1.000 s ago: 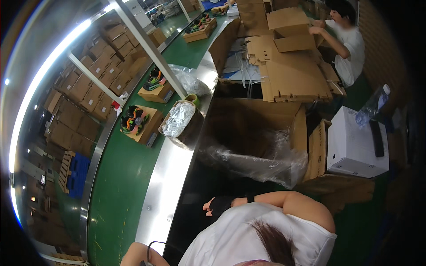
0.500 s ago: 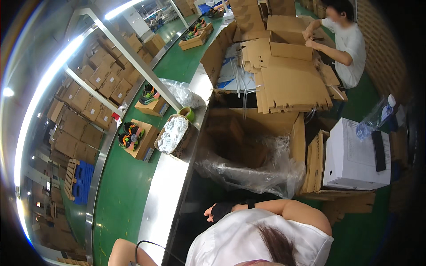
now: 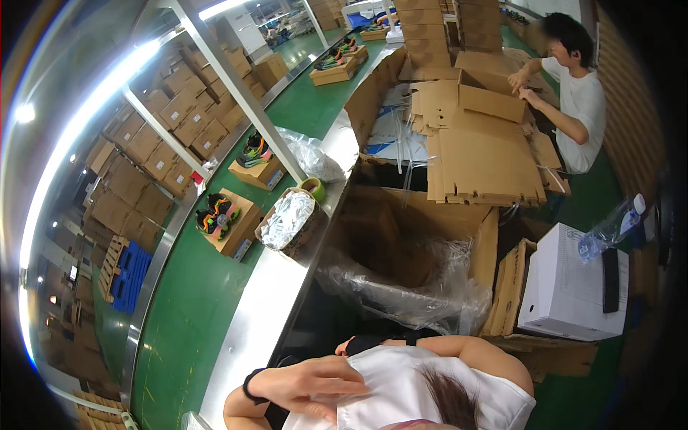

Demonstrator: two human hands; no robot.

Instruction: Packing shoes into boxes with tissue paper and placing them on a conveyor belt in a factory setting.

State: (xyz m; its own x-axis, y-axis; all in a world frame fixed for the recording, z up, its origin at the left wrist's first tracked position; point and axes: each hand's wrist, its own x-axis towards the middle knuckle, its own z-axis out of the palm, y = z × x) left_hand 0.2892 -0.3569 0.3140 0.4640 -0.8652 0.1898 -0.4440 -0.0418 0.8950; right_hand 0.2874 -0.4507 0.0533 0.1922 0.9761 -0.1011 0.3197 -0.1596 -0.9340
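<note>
My left hand [image 3: 315, 383], with a black band at its wrist, is raised in front of my white shirt [image 3: 376, 376]. Its fingers are stretched out and slightly apart, with nothing between them. My right hand [image 3: 347, 347], in a black fingerless covering, rests bent in front of my body by the bench edge. Most of its fingers are hidden behind the shirt, so whether it grips anything does not show. Nearest to both hands is the metal ledge [image 3: 247, 337] beside the green conveyor belt [image 3: 179, 322].
Shoes [image 3: 217, 216] sit on cardboard boxes [image 3: 244, 229] along the belt. A carton of white crumpled pieces [image 3: 287, 218] and a green tape roll [image 3: 312, 188] stand on the ledge. An open carton [image 3: 491, 247] with clear plastic is ahead. A co-worker [image 3: 580, 93] handles a box at right.
My left hand has come into view from the lower left and up to my shirt. My right hand is more hidden now. The whole view has tilted slightly, while shoes and boxes stay put.
</note>
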